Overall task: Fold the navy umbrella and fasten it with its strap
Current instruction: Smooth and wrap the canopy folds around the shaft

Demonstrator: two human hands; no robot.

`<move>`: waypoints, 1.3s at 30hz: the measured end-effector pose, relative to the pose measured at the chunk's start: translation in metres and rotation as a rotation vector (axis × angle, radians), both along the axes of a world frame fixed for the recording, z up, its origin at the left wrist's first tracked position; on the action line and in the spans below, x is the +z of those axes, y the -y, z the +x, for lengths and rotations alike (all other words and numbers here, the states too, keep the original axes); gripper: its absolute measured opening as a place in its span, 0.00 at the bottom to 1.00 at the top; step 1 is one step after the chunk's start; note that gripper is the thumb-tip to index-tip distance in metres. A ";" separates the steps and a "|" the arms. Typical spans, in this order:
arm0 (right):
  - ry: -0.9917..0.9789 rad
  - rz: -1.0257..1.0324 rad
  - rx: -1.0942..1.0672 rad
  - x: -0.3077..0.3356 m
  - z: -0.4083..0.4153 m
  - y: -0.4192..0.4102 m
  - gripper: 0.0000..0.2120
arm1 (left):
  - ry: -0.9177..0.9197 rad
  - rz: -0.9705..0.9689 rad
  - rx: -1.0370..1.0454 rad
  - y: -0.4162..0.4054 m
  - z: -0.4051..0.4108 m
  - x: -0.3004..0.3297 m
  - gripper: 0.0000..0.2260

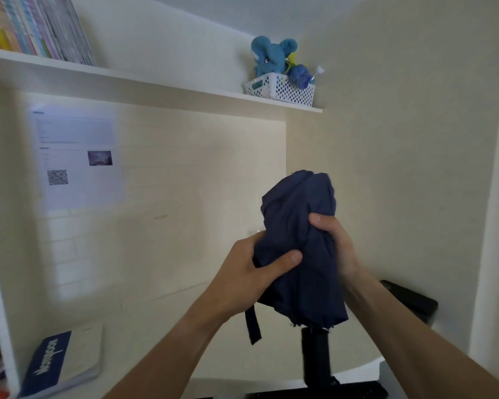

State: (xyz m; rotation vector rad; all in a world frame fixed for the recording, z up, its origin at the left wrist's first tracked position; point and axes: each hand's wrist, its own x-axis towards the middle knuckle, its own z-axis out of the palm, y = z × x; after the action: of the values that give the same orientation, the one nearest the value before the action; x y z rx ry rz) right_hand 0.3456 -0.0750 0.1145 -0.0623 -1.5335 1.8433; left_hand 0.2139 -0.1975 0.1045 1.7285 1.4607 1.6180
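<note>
The navy umbrella (300, 226) is collapsed and held upright above the desk, its fabric bunched loosely. Its black handle (316, 355) points down toward me. My left hand (260, 266) grips the fabric from the left, thumb pressed across the front. My right hand (334, 240) clasps the canopy from the right side, fingers wrapped over the cloth. The navy strap (252, 326) hangs loose below my left hand, unfastened.
A blue notebook (61, 361) lies on the desk at lower left. A black object (409, 300) rests at right by the wall. Above, a shelf (156, 82) carries books (35, 27) and a white basket (280, 89) with a blue plush toy.
</note>
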 end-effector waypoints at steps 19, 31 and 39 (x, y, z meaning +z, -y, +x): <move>0.011 -0.243 -0.040 0.013 -0.016 0.027 0.23 | 0.346 0.054 0.041 -0.006 -0.009 0.003 0.16; -0.064 -0.211 -0.027 0.012 0.001 0.013 0.20 | -0.028 0.027 0.213 0.042 -0.031 0.029 0.06; -0.072 -0.268 0.061 0.011 -0.001 0.018 0.25 | 0.162 -0.049 0.078 0.050 -0.029 0.040 0.16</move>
State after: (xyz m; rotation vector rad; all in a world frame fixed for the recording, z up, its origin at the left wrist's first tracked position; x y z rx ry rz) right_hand 0.3446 -0.0925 0.1255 -0.0742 -1.2446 2.0678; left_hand 0.1848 -0.2472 0.1443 1.4930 1.4936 1.7034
